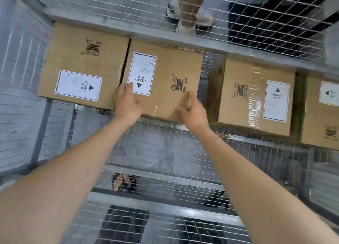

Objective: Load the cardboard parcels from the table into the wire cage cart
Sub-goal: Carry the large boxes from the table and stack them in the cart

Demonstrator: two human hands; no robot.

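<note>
Parcels of cardboard, 4 in number, stand in a row along the far wall of the wire cage cart, seen from above. Both hands are on the second parcel from the left. The left hand lies on its near left corner, fingers fairly straight and flat on the top face, the tips beside a white label printed HEAVY; it presses rather than clasps. The right hand grasps the near right corner, fingers curled round the edge and the thumb against the near side.

This parcel touches the left parcel along 1 side, with a dark slit between them at the far end. The left parcel carries its own white label and a dark printed logo. To the right, a gap of bare mesh separates the second parcel from the third parcel, which is wrapped in clear tape and also labelled. The fourth parcel stands just beside the third and is cut off by the picture's edge.

Beyond the far mesh wall, another person's white shoes stand on the floor. Both forearms are bare and reach down into the cart.
</note>
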